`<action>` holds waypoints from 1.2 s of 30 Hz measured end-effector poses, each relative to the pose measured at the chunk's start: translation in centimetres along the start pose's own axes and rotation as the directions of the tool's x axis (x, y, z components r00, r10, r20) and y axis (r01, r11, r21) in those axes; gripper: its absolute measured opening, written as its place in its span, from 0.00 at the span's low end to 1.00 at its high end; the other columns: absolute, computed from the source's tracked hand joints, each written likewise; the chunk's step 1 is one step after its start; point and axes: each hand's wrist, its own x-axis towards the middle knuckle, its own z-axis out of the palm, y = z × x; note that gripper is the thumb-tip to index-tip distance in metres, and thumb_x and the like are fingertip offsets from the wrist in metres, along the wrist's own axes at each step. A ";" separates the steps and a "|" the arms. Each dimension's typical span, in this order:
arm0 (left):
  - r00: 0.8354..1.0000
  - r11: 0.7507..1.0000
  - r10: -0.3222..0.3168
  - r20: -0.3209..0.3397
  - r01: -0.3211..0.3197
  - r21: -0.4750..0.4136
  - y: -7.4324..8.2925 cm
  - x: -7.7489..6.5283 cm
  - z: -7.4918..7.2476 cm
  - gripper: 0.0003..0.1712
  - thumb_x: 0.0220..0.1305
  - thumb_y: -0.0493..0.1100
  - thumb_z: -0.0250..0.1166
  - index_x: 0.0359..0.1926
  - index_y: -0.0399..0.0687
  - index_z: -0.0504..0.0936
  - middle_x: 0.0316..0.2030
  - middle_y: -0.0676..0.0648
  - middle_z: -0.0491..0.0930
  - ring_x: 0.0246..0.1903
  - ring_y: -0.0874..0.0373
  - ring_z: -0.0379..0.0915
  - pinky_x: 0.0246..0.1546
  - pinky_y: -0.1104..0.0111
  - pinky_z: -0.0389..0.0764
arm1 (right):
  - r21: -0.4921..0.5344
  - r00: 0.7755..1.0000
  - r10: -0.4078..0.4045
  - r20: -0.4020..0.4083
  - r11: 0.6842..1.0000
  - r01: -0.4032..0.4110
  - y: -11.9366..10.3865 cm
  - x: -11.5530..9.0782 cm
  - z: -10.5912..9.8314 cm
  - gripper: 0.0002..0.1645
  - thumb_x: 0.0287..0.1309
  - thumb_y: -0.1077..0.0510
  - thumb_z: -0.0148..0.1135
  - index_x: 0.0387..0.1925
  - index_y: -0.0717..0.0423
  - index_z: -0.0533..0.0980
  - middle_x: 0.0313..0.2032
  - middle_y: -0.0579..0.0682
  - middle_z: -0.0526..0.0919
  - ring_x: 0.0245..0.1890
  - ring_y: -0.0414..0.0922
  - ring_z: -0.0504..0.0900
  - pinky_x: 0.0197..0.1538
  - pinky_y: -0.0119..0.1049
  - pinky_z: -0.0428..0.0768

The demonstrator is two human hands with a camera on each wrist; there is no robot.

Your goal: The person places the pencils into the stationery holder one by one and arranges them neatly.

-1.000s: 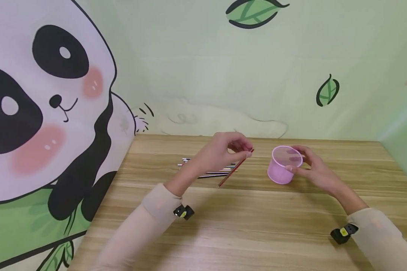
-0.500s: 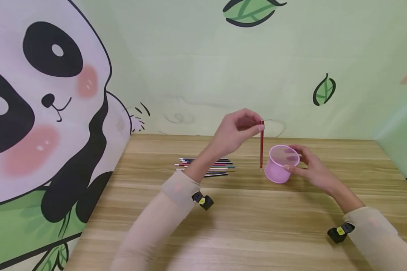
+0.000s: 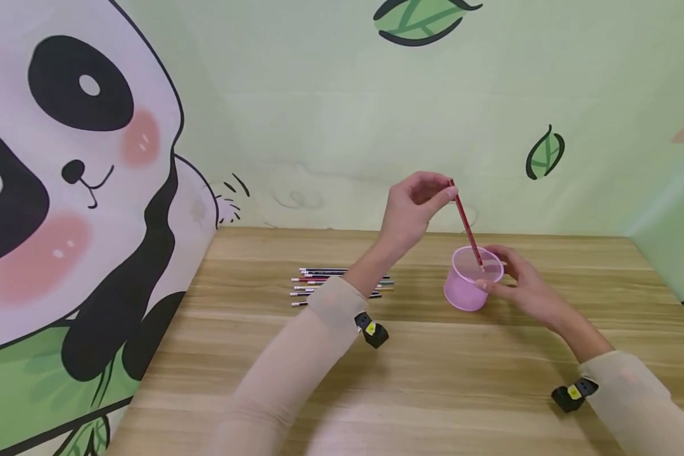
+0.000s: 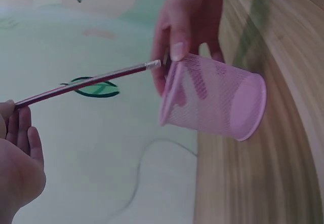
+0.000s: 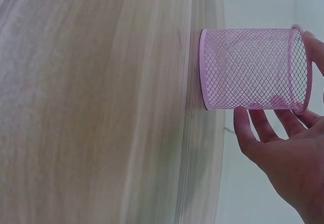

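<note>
My left hand [image 3: 408,215] pinches a dark red pencil [image 3: 467,221] near its upper end. The pencil slants down to the right, its white-tipped eraser end [image 4: 153,64] right at the rim of a pink mesh pencil cup [image 3: 465,292]. Upright on the table, the cup [image 5: 248,69] is gripped by my right hand [image 3: 532,288], thumb at the rim and fingers curled about the far side. Through the mesh in the left wrist view, those fingers show. Several more pencils [image 3: 319,272] lie side by side left of the cup, partly hidden by my left forearm.
The wooden table [image 3: 433,392] ends at a pale green wall cloth [image 3: 319,126] printed with leaves and a large panda [image 3: 91,158]. A small black camera [image 3: 372,329] is strapped at the left cuff, another [image 3: 572,394] at the right.
My left hand has risen from beside the loose pencils and moved right with the red pencil, tipping it over the cup's mouth. My right hand has kept its grip on the cup.
</note>
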 end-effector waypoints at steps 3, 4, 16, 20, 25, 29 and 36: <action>0.999 1.000 -0.011 -0.047 0.012 0.021 -1.4 0.0 0.8 0.11 0.69 0.36 0.73 0.50 0.37 0.85 0.43 0.43 0.89 0.42 0.59 0.86 0.51 0.68 0.86 | 0.009 1.000 0.001 0.009 1.000 -0.001 0.0 -0.1 0.1 0.51 0.70 0.54 0.71 0.81 0.61 0.52 0.77 0.67 0.59 0.74 0.72 0.61 0.68 0.70 0.70; 0.998 0.999 -0.018 -0.061 0.020 0.036 -1.9 0.0 1.1 0.11 0.69 0.36 0.73 0.50 0.38 0.86 0.43 0.44 0.89 0.42 0.60 0.86 0.51 0.69 0.86 | 0.012 1.000 0.001 0.012 1.000 -0.001 0.0 -0.2 0.2 0.51 0.70 0.54 0.71 0.82 0.61 0.52 0.77 0.67 0.59 0.74 0.73 0.61 0.68 0.70 0.70; 0.992 0.982 -0.094 -0.086 0.107 0.157 -6.2 -1.2 3.5 0.09 0.68 0.38 0.74 0.47 0.41 0.89 0.38 0.51 0.89 0.36 0.68 0.82 0.45 0.75 0.85 | 0.043 0.999 -0.043 0.001 0.998 0.043 0.0 0.1 0.1 0.48 0.71 0.57 0.69 0.80 0.62 0.53 0.76 0.67 0.61 0.74 0.70 0.63 0.67 0.68 0.70; 0.990 0.972 -0.127 -0.063 0.137 0.193 -6.8 -1.5 3.8 0.09 0.69 0.37 0.74 0.48 0.42 0.89 0.39 0.50 0.90 0.36 0.70 0.82 0.45 0.76 0.84 | 0.043 0.999 -0.046 0.006 0.998 0.046 0.2 0.2 0.1 0.48 0.71 0.57 0.69 0.81 0.63 0.53 0.76 0.67 0.61 0.74 0.70 0.63 0.67 0.69 0.70; 0.987 0.965 -0.151 -0.057 0.160 0.209 -7.2 -1.7 3.9 0.09 0.69 0.37 0.73 0.48 0.42 0.89 0.39 0.50 0.89 0.35 0.70 0.82 0.43 0.76 0.84 | 0.058 0.999 -0.047 0.004 0.997 0.046 0.0 0.1 0.2 0.48 0.70 0.57 0.70 0.80 0.63 0.53 0.75 0.67 0.62 0.73 0.70 0.63 0.67 0.70 0.70; 0.985 0.958 -0.168 -0.050 0.175 0.228 -7.4 -1.5 3.8 0.09 0.69 0.37 0.73 0.49 0.42 0.88 0.38 0.50 0.88 0.35 0.68 0.81 0.43 0.76 0.84 | 0.062 0.999 -0.052 0.002 0.997 0.052 0.0 0.1 0.3 0.47 0.71 0.57 0.70 0.80 0.62 0.54 0.74 0.67 0.63 0.73 0.69 0.64 0.67 0.69 0.70; 0.969 0.904 -0.244 0.019 0.221 0.367 -8.5 -1.7 3.3 0.10 0.70 0.38 0.73 0.50 0.40 0.87 0.40 0.50 0.87 0.37 0.67 0.80 0.42 0.78 0.82 | 0.044 0.999 -0.052 -0.001 0.998 0.052 0.2 0.1 0.1 0.47 0.71 0.57 0.69 0.80 0.63 0.54 0.75 0.68 0.62 0.73 0.70 0.64 0.67 0.67 0.71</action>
